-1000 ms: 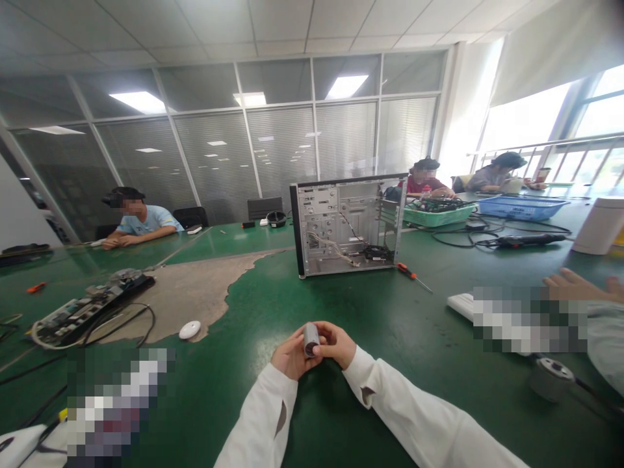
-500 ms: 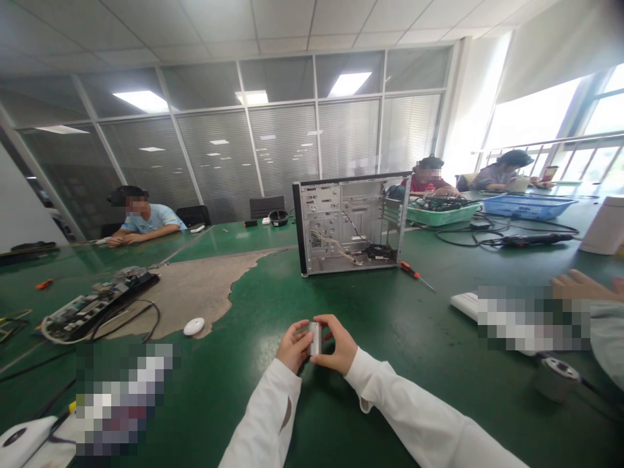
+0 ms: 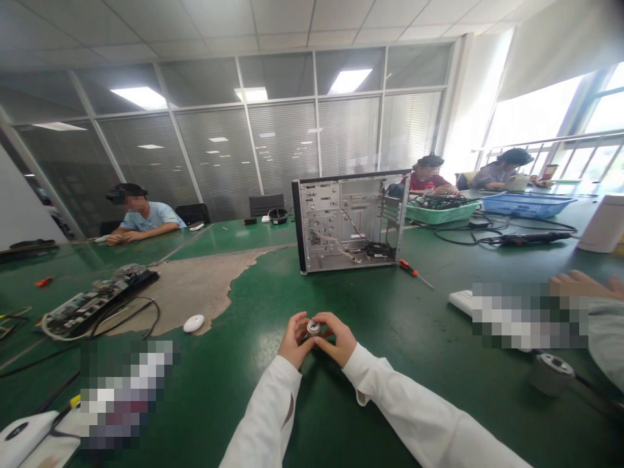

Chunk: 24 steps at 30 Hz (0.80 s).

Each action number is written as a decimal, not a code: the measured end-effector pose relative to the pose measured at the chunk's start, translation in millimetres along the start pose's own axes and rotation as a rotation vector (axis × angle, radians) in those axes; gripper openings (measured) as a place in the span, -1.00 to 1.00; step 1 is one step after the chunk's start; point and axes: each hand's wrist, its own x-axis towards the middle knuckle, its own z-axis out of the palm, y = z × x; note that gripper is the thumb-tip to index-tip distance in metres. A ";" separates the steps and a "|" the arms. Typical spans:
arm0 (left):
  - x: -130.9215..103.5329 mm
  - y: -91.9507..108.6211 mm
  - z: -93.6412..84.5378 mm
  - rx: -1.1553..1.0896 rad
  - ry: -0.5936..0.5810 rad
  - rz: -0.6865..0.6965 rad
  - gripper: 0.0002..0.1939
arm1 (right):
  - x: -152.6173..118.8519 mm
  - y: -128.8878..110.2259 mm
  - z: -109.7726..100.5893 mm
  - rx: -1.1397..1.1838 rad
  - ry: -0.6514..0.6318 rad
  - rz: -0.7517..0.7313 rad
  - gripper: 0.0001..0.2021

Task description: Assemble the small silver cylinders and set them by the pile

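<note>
Between my two hands, low over the green table, is a small silver metal cylinder (image 3: 313, 329). Its round end, with dark marks or openings, faces up toward me. The fingers and thumb of my left hand (image 3: 294, 342) are closed on its left side. From the right, my right hand (image 3: 337, 339) grips the same piece with thumb and fingertips. My fingers cover much of its side, and what the piece is exactly I cannot make out. Beyond my hands stands an open computer case (image 3: 351, 224), with cables and a fan inside.
An orange-handled screwdriver (image 3: 409, 267) lies beside the case. On the left are a stripped electronic board (image 3: 100, 302) and a white round object (image 3: 194, 324). Green (image 3: 441, 214) and blue (image 3: 526, 207) baskets stand back right. A co-worker's hand (image 3: 578, 286) is at right; other people sit farther off.
The silver cylinder has been turned in my hands: before, its long side showed upright; now its round end faces me. Both hands stay in nearly the same place.
</note>
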 end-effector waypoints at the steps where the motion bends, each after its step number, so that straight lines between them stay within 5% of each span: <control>1: -0.1 -1.4 -0.7 0.041 -0.003 0.008 -0.46 | -0.6 1.8 1.4 -0.008 -0.011 0.014 -0.63; 8: -1.0 -5.9 -0.5 0.466 -0.062 0.065 -0.42 | -1.9 8.0 6.5 -0.083 -0.053 0.204 -0.53; 14: -2.2 1.8 -1.3 0.944 0.056 0.080 -0.61 | -0.9 5.3 5.2 -0.088 -0.055 0.199 -0.60; 24: -0.7 2.0 -3.8 1.030 0.029 0.060 -0.72 | 1.6 0.5 1.9 -0.079 0.045 0.149 -0.73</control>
